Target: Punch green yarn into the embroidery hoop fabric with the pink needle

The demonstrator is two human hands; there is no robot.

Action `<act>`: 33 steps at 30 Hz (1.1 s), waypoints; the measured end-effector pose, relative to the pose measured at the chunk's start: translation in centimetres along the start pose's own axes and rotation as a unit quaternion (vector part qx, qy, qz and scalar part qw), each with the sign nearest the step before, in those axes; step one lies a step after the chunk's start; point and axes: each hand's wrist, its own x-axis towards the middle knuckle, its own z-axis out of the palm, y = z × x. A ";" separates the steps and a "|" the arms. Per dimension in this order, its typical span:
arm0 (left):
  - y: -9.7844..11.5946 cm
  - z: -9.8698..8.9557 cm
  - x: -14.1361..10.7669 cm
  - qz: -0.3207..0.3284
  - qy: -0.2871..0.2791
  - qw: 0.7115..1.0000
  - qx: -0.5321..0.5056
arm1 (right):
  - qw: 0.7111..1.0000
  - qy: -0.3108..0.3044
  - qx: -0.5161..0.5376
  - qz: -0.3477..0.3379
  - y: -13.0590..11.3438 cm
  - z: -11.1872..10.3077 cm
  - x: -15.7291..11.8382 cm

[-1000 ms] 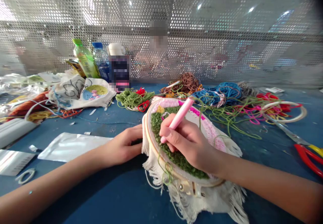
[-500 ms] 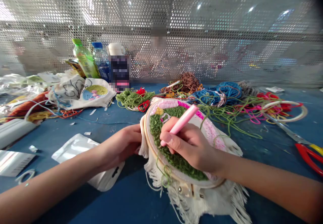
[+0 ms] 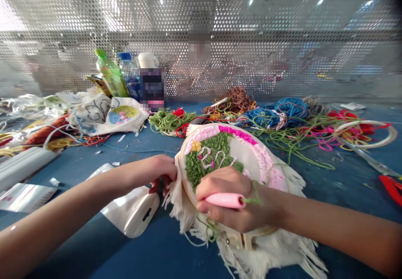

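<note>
A round wooden embroidery hoop (image 3: 185, 182) stands tilted up from the table, holding cream cloth with green looped yarn (image 3: 204, 166) and a pink looped border (image 3: 238, 135). My left hand (image 3: 160, 172) grips the hoop's left edge, with its fingers curling behind the rim. My right hand (image 3: 228, 201) lies across the lower part of the cloth, closed around a pink punch needle (image 3: 224, 200) held sideways. The needle's tip is hidden inside my hand. White fringe (image 3: 251, 262) hangs below the hoop.
A silver pouch (image 3: 135, 210) lies under my left wrist. Several yarn tangles (image 3: 266, 120) spread behind the hoop. Red-handled scissors (image 3: 391, 189) lie at the right edge. Bottles (image 3: 109, 76) and a printed cloth bag (image 3: 106, 115) stand at the back left, before a perforated metal screen (image 3: 251, 48).
The pink needle has swung from pointing up to lying sideways in my right hand. That hand has moved lower on the hoop, and more of the stitched cloth shows. The pouch has shifted right.
</note>
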 end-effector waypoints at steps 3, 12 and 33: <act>0.0 0.8 0.0 0.050 0.005 0.998 -0.027 | 0.999 0.042 0.021 0.025 -0.9 -0.2 0.3; 0.7 2.9 -1.4 0.198 -0.054 0.969 0.137 | 0.991 -0.001 -0.095 -0.098 -1.7 -0.3 0.6; -1.1 2.4 -0.2 0.215 -0.078 0.972 0.047 | 0.983 0.170 0.057 -0.023 -0.1 -0.2 -0.2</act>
